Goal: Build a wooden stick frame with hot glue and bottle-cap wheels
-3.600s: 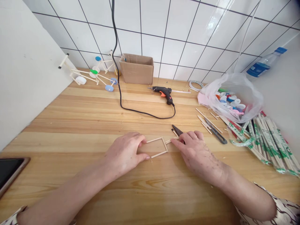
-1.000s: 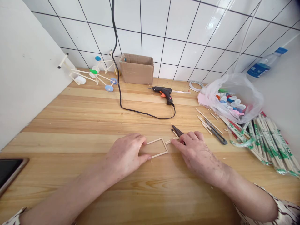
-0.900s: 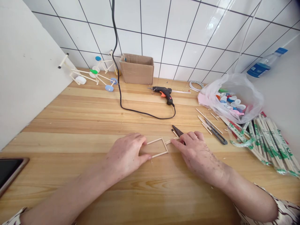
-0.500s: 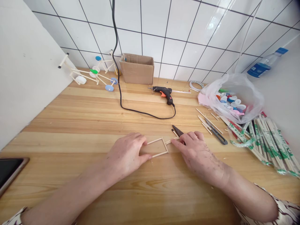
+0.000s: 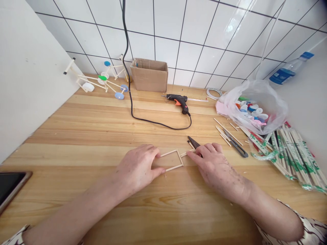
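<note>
Low over the wooden table, my left hand (image 5: pixel 139 165) grips the left side of a small frame of thin wooden sticks (image 5: pixel 180 158), thumb and fingers on its two long sides. My right hand (image 5: pixel 212 163) is closed, its fingertips on a short stick piece (image 5: pixel 187 153) that meets the frame's right end. Partly under the right fingers lies a dark-jawed pair of pliers (image 5: pixel 193 142); its handles are hidden by the hand. A short black-tipped stick (image 5: pixel 190 144) shows beside the jaws.
A black glue gun (image 5: pixel 180 100) with its cord lies behind. Further back stand a cardboard box (image 5: pixel 149 76) and stick models with cap wheels (image 5: pixel 102 81). To the right are a utility knife (image 5: pixel 236 144), bundled sticks (image 5: pixel 297 153) and a bag of bottle caps (image 5: pixel 255 109). A phone (image 5: pixel 12 187) lies left.
</note>
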A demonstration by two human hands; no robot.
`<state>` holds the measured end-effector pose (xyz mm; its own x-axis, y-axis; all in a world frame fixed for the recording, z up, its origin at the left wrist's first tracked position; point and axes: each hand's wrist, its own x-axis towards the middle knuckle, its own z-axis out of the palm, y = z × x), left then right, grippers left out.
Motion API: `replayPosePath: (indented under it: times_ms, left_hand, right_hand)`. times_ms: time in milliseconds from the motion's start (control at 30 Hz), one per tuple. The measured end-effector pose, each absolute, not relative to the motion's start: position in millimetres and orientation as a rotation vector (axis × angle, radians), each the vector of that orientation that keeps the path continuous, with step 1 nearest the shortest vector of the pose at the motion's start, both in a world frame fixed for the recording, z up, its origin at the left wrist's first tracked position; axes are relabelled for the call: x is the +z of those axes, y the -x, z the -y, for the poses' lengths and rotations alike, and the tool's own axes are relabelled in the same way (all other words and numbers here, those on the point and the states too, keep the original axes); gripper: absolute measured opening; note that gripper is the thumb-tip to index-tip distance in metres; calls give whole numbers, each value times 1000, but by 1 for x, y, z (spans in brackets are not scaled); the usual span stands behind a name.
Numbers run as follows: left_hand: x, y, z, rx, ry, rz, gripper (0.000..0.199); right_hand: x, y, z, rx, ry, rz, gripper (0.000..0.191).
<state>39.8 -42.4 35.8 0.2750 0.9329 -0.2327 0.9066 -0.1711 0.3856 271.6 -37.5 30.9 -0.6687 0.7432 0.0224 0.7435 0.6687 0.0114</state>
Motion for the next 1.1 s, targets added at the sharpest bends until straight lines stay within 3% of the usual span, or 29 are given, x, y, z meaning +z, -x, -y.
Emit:
replayPosePath:
  times_ms: [1100]
  left_hand:
    - [34,-38,43,95,-2119,-1638,14]
  right_hand:
    - [34,-272,37,-16,1248,2865,38]
